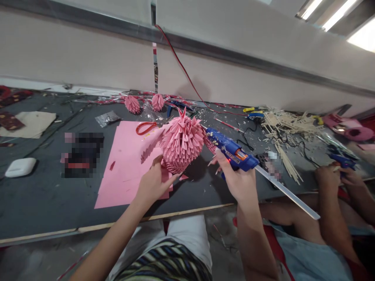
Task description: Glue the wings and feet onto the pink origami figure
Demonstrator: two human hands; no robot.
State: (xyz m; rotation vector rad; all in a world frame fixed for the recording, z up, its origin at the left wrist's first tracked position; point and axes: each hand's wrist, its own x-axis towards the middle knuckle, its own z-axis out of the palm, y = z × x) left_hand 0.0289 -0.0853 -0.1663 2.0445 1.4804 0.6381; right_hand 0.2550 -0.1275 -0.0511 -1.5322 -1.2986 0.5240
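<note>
A large pink folded-paper figure (183, 142), built of many pointed pieces, is in the middle of the view over the table. My left hand (155, 177) grips it low on its left side, the fingers partly hidden behind it. In my right hand (234, 175) is a blue hot glue gun (227, 142), with a red light lit and a long clear glue stick (288, 193) sticking out of its back. The gun's nozzle points at the figure's upper right side; whether it touches, I cannot tell. Pink paper sheets (114, 171) lie beneath and left of the figure.
Two small pink paper pieces (132, 104) stand at the back. A white earphone case (21, 168) lies at the left. Wooden sticks (290, 125) are heaped at the right, near cables. A co-worker's hands (329, 177) hold another blue glue gun (342, 160) at the far right.
</note>
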